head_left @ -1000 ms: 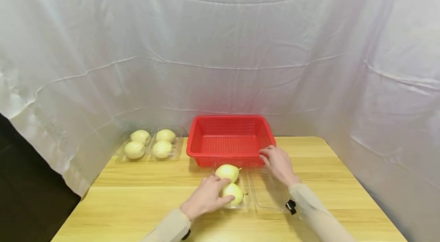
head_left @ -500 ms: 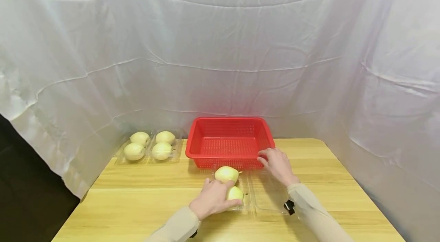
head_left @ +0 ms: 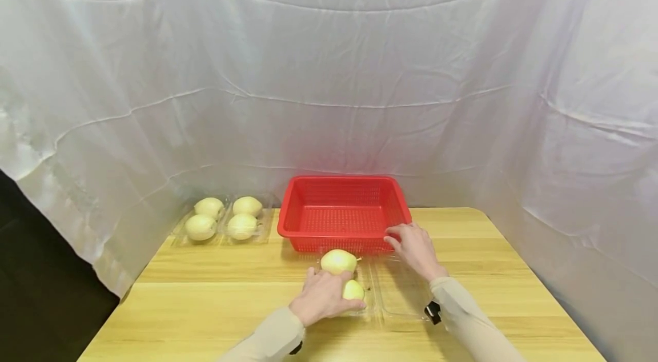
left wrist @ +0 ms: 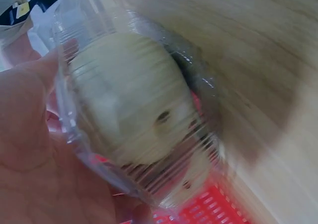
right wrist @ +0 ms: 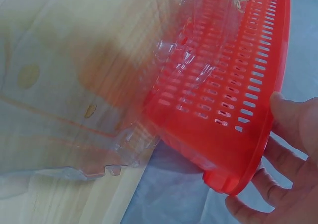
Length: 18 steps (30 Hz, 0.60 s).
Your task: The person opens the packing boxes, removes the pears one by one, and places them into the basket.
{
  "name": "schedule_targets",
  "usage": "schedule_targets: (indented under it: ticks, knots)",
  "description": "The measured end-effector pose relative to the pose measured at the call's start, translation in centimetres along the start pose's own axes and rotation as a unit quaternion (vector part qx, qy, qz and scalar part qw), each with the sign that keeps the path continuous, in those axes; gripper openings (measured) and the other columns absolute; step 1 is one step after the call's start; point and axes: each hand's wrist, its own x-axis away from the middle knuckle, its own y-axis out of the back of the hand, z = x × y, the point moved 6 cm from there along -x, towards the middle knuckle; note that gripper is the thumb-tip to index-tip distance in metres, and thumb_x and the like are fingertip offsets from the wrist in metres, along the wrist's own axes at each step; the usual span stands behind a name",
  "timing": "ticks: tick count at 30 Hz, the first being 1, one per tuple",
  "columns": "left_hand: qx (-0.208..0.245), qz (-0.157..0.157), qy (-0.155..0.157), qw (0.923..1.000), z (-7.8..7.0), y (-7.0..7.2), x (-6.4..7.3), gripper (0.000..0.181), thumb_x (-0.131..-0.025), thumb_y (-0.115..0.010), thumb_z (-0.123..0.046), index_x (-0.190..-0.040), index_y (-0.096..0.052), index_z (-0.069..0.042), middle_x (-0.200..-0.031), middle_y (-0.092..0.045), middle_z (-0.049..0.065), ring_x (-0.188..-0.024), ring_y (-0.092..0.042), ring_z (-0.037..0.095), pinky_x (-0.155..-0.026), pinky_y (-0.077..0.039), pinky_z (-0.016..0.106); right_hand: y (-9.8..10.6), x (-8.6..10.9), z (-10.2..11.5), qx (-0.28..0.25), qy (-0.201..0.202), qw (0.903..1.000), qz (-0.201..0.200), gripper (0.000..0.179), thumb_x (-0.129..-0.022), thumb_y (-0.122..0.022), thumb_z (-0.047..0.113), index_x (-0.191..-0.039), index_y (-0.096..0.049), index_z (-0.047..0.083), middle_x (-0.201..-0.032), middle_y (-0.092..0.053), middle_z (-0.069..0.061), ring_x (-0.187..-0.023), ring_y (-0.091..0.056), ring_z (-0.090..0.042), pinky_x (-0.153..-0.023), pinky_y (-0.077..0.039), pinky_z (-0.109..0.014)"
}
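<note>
My left hand [head_left: 321, 295] reaches over the side wall of a clear plastic clamshell box [left wrist: 69, 117] and holds the nearer of two pale yellow pears, its thumb at the pear's near side [head_left: 353, 290]. The other pear [head_left: 338, 261] lies just beyond my fingers, its stem pointing right. The box's lid [head_left: 403, 288] is folded out flat to the right. With thumb and fingers my right hand [head_left: 413, 246] grips the rim of the red plastic basket [right wrist: 203, 110] at its front right corner. Inside, the basket shows only its slotted floor.
At the back left of the wooden table [head_left: 231, 293] stand two more clear boxes, with two pears [head_left: 200, 226] in the left one and two pears [head_left: 243, 226] in the right one. A pale curtain [head_left: 349, 139] hangs behind the basket and along both sides.
My left hand has slid a little to the right and now covers more of the near pear. My right hand stays at the basket's rim. The head view has shifted slightly.
</note>
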Motion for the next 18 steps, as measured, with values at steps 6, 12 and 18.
schedule_targets:
  ticks: [6,12,18]
  knots:
    - [-0.007,-0.018,0.000,0.9998,-0.2,-0.4,-0.2,0.061,-0.076,-0.067,-0.068,-0.117,-0.067,-0.023,-0.089,-0.073,-0.001,-0.080,-0.064,0.017,-0.080,-0.037,0.041,-0.1,0.1,-0.1,0.003,-0.001,1.0000,0.000,0.020,-0.086,-0.075,0.021,-0.103,-0.076,0.010,-0.099,-0.075,-0.006,-0.088,-0.063,-0.027,-0.079,-0.049,-0.047]
    - [-0.007,-0.074,-0.002,0.9973,0.0,-0.1,-0.2,0.056,-0.075,-0.066,-0.068,-0.111,-0.067,-0.025,-0.079,-0.069,-0.001,-0.073,-0.062,0.015,-0.076,-0.042,0.041,-0.1,0.1,-0.1,0.002,0.002,1.0000,-0.004,0.021,-0.086,-0.074,0.021,-0.103,-0.075,0.009,-0.099,-0.075,-0.007,-0.088,-0.063,-0.027,-0.079,-0.049,-0.048]
    - [0.054,-0.110,0.006,0.9924,0.5,1.4,-0.2,0.058,-0.077,-0.067,-0.066,-0.114,-0.064,-0.022,-0.078,-0.065,0.001,-0.066,-0.060,0.015,-0.054,-0.042,0.028,-0.1,0.1,-0.1,0.005,0.002,1.0000,-0.007,0.021,-0.086,-0.074,0.021,-0.103,-0.076,0.010,-0.099,-0.075,-0.007,-0.089,-0.062,-0.028,-0.079,-0.049,-0.048]
